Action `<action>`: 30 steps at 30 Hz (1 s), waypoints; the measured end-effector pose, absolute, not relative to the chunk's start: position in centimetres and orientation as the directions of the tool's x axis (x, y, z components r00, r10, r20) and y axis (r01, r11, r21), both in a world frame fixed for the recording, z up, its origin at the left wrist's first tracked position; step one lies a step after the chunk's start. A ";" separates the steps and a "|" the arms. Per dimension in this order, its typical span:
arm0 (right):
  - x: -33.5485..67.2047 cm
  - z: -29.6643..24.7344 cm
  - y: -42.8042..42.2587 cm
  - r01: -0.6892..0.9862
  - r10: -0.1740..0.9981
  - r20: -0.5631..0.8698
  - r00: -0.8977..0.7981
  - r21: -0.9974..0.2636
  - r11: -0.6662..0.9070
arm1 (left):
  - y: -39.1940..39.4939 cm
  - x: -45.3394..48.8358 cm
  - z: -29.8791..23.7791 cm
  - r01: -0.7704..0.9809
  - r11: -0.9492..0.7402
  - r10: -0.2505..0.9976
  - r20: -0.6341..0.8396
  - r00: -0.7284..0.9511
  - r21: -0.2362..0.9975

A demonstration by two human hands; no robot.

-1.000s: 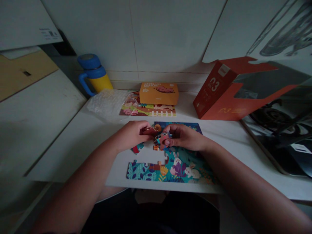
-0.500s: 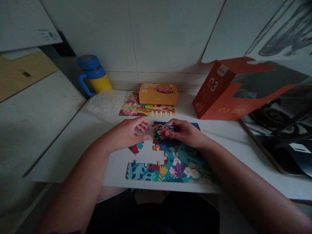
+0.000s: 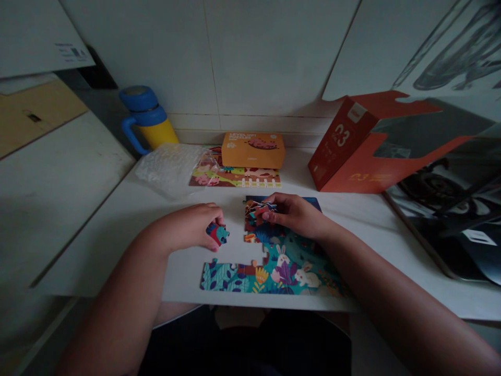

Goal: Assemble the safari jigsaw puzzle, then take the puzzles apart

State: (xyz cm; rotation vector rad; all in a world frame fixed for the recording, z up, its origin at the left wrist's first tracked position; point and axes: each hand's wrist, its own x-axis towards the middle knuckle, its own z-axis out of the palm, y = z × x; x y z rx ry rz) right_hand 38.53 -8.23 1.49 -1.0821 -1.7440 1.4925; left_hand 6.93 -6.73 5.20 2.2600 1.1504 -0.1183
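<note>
My left hand (image 3: pixel 199 225) is closed on a teal and red puzzle piece (image 3: pixel 217 234), left of the gap in a partly joined jigsaw puzzle (image 3: pixel 285 271). White rabbits, flowers and blue leaves are printed on that jigsaw, which lies flat near the table's front edge. Over its upper part, my right hand (image 3: pixel 291 213) grips several puzzle pieces (image 3: pixel 263 209) between thumb and fingers. The hand and forearm hide some of the jigsaw's right side.
Behind the jigsaw, an orange puzzle box (image 3: pixel 253 150) rests on a farm picture sheet (image 3: pixel 235 180). Bubble wrap (image 3: pixel 168 167) and a blue and yellow flask (image 3: pixel 148 120) stand back left. A large open red box (image 3: pixel 348 151) is at right, beside a stove (image 3: pixel 434 209).
My left hand has shifted left and down and closed on the teal and red piece, which lay on the table under it. My right hand stays nearly still with its pieces.
</note>
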 end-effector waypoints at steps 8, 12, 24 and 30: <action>38.4 1.8 -8.4 0.143 0.835 -0.047 -0.548 -0.989 0.038 | -6.7 7.6 5.9 0.730 -0.478 0.673 -0.332 0.662 0.488; 38.4 1.9 -8.4 0.156 0.833 -0.061 -0.550 -0.987 0.031 | -6.3 7.7 5.6 0.722 -0.496 0.685 -0.293 0.667 0.482; 38.4 1.9 -8.4 0.143 0.822 -0.078 -0.565 -0.990 0.004 | -6.4 8.3 5.8 0.773 -0.459 0.746 -0.283 0.603 0.439; 38.4 2.0 -8.4 0.163 0.824 -0.058 -0.563 -0.986 0.042 | -6.4 8.1 5.7 0.758 -0.490 0.735 -0.265 0.624 0.430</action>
